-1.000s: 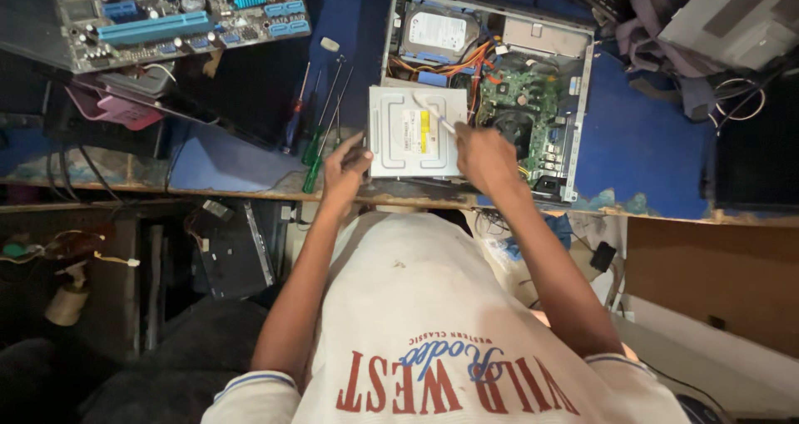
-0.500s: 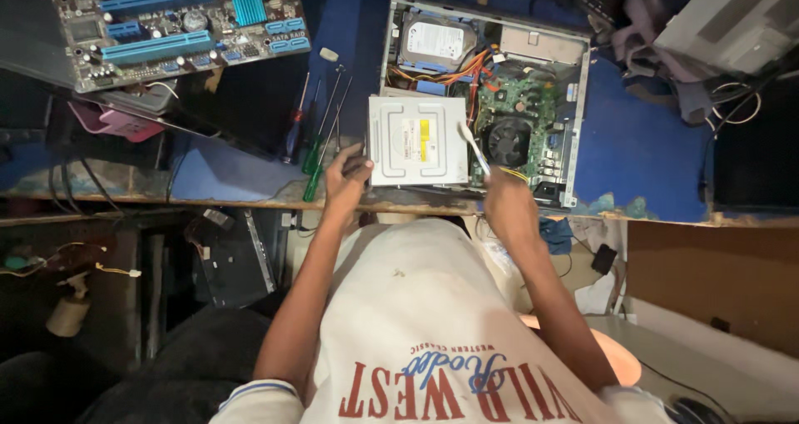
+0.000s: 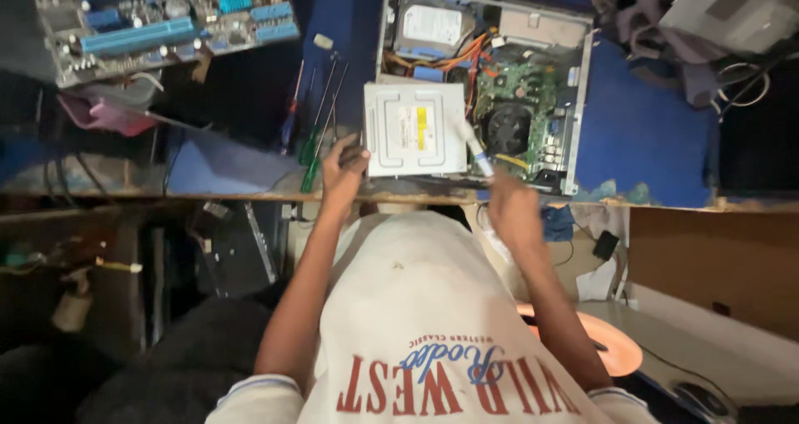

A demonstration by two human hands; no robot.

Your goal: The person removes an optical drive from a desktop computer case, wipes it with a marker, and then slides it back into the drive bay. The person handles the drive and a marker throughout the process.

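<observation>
A silver optical drive with a yellow label lies across the near left corner of an open computer case. My left hand rests against the drive's near left edge, fingers curled on it. My right hand is at the table's front edge, just below the case. It grips a slender white tool with a blue band, whose tip points up over the drive's right edge. Inside the case I see a hard drive, a black cooling fan and orange cables.
A bare motherboard lies at the far left. Several screwdrivers lie left of the drive on the blue mat. A pink cloth is at the left, clothes and cables at the far right. Under the table there are boxes and an orange disc.
My right hand has drawn back from the drive's right side toward the table's front edge, taking the white tool with it. My left hand stays at the drive's left edge.
</observation>
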